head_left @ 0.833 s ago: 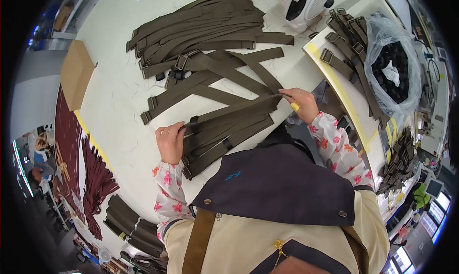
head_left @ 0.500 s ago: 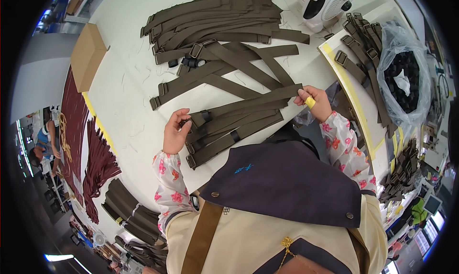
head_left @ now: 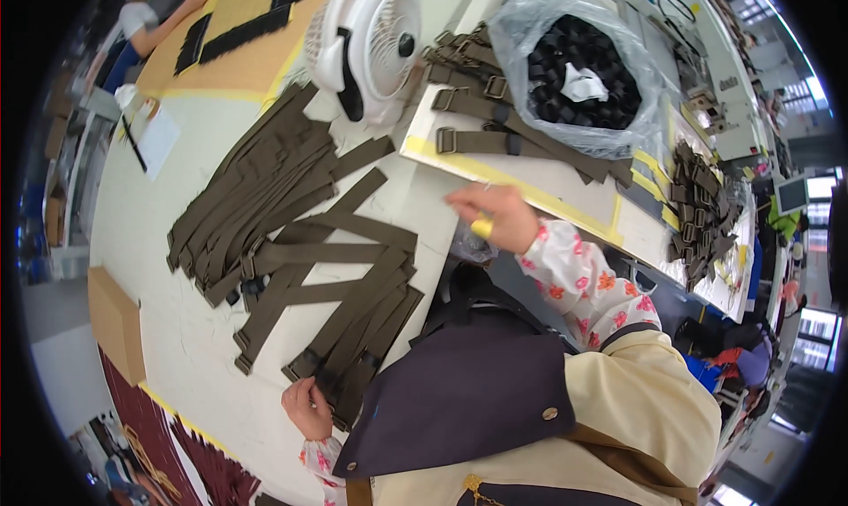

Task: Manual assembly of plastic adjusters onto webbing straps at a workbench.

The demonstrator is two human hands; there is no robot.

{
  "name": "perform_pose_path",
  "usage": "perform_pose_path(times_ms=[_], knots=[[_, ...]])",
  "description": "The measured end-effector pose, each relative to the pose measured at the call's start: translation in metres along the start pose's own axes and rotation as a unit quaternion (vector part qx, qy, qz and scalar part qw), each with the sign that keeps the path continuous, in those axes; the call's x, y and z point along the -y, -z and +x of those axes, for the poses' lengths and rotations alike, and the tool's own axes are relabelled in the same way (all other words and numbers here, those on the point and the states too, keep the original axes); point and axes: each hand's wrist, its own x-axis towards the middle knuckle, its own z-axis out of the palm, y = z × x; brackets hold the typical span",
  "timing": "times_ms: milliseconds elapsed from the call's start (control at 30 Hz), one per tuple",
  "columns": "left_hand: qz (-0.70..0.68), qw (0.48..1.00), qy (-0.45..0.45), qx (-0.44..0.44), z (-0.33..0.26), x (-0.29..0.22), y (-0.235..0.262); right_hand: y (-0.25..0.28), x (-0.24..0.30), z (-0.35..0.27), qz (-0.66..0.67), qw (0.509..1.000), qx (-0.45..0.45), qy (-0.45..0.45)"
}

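My left hand rests at the buckle end of a small pile of olive-brown webbing straps, its fingers loosely bent and apart at the pile's edge. Nothing shows in its grasp. My right hand, yellow tape round one finger, hangs over the gap between the two tables. Its fingers reach leftward, slightly blurred and without a strap. More olive straps with metal buckles lie crossed just beyond the small pile. Past them is a thick stack of straps. Small black pieces sit among the crossed ones.
A white fan stands at the far side. On the right-hand table, buckled straps lie beside a clear plastic bag of black pieces. A cardboard box and maroon cords are at left. Another person's arm shows far left.
My view has swung to the right. My right hand has let go of the strap end and moved away towards the right-hand table. My left hand stays by the buckles.
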Motion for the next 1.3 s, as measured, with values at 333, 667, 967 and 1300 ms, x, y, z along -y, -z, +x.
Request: perform_pose_path(times_ms=[333, 667, 967, 1300], knots=[[-0.107, 0.986, -0.131, 0.01, 0.104, -0.086, -0.014, 0.118, -0.105, 0.048, -0.472, 0.868, -0.096, -0.119], [-0.502, 0.863, -0.014, 0.064, 0.153, -0.179, -0.015, 0.032, 0.028, 0.003, 0.061, 0.997, -0.052, -0.001], [-0.614, 0.78, 0.032, 0.113, 0.156, -0.172, -0.018, -0.04, 0.06, -0.001, 0.137, 0.986, 0.069, 0.061], [-0.553, 0.802, 0.023, 0.226, 0.139, -0.138, -0.018, -0.038, 0.058, 0.019, 0.308, 0.84, 0.369, -0.25]])
